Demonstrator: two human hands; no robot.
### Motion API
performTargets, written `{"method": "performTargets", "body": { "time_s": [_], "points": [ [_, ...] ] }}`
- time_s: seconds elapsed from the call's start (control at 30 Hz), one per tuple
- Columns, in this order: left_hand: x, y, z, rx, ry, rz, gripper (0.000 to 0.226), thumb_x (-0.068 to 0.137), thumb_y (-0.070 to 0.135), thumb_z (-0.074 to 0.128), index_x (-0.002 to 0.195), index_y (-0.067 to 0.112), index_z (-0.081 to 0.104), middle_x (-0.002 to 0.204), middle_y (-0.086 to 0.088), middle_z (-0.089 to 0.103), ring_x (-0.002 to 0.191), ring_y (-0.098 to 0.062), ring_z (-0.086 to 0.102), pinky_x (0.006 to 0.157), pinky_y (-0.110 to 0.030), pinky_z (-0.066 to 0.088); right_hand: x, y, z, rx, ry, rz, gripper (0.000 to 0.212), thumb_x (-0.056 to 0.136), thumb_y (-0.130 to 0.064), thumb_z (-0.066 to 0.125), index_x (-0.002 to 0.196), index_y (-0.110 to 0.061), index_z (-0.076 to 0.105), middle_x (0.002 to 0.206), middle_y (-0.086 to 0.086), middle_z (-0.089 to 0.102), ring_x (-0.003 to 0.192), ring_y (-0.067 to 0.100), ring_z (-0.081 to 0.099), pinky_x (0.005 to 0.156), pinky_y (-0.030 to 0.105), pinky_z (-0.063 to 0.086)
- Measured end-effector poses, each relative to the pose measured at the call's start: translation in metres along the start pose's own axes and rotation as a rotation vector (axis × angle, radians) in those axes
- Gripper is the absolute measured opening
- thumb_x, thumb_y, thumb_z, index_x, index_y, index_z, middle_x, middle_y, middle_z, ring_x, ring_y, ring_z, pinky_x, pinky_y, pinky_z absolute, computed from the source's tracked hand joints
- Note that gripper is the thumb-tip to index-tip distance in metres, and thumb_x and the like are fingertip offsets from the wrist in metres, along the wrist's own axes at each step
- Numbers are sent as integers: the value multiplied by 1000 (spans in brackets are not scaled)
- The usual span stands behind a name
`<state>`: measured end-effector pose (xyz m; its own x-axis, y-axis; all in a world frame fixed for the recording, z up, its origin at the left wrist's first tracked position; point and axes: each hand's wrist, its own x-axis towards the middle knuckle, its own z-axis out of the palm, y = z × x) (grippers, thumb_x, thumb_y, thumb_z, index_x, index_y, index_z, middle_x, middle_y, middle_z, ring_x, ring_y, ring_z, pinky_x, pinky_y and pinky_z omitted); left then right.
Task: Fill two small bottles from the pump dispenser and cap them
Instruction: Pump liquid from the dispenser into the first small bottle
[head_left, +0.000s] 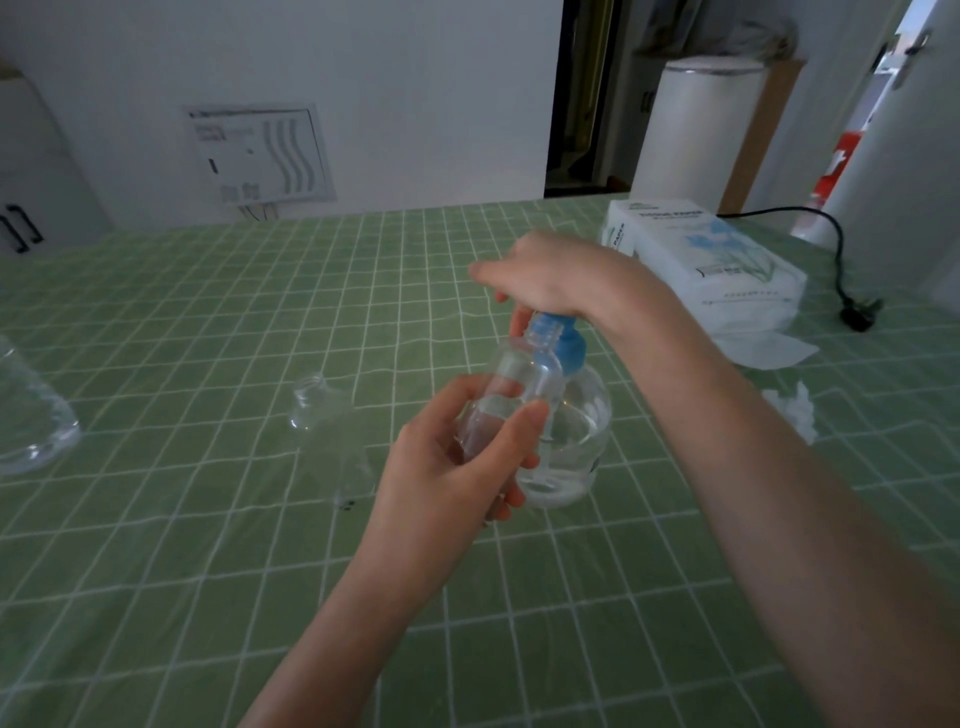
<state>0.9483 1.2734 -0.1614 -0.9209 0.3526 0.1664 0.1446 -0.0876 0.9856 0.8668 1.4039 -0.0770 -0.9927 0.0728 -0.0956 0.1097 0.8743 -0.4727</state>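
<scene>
Green checked cloth over the worktop (208, 571). Clear container (31, 415), well left of the pump dispenser (571, 447), partly out of view. Second small bottle (317, 410), left of the dispenser, uncapped, apparently empty, likely awaiting its turn. Left hand (457, 467), fingers curled round a small bottle (519, 384), holding it against the dispenser's front with its open mouth raised to the blue nozzle, presumably to catch the liquid. Right hand (550, 275), atop the dispenser, fingers bent down over the pump head, placed for pressing. Tissue pack (717, 265), right of the dispenser, probably for spills.
</scene>
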Motion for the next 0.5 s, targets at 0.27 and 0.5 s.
{"method": "performTargets", "body": {
  "time_s": [0.27,0.5],
  "points": [
    [-1,-2,-1,35,-5,-7,30,66,48,63,89,29,66,66,-2,69,48,-10,57,43,-17,45,0,3,5,8,-25,20,50,97,-42,39,130,-8,53,126,15,60,112,28,56,81,32,35],
    [0,0,0,17,-10,19,28,66,49,64,88,33,66,63,-1,67,48,-11,58,46,-17,45,0,-1,-4,31,29,-20,44,97,-41,41,113,-6,62,93,9,71,84,21,65,62,25,39]
  ]
}}
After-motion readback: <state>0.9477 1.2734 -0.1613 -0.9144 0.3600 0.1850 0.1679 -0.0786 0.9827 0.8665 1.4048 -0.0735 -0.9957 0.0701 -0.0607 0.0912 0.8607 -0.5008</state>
